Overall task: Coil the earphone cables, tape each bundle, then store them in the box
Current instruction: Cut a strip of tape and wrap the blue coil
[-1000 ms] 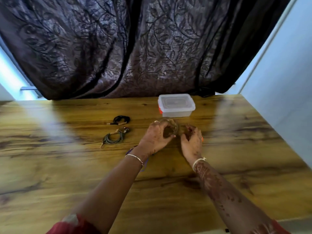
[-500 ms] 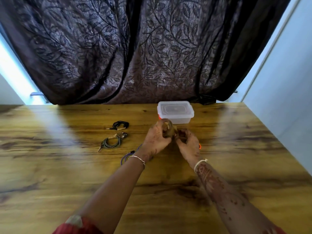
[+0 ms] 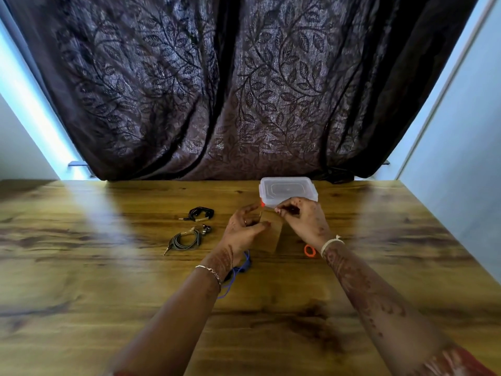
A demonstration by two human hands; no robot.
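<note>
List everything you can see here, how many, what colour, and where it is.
table: one, brown wood, fills foreground.
curtain: one, dark, leaf-patterned, behind table.
box: one, clear plastic, lidded, table's far edge.
black earphone coil: one, left of hands.
grey earphone coil: one, nearer than the black.
blue cable: one, under left wrist.
orange loop: one, beside right wrist.
tape: one brown strip, between hands.
left hand: grips tape.
right hand: pinches tape end.

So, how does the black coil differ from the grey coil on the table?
The black coil is dark and looks smaller and flatter; the grey coil is paler, with a wider, rounder loop. The black coil lies farther back, the grey coil nearer the person. Both lie on the table untouched, plugs pointing left.
</note>
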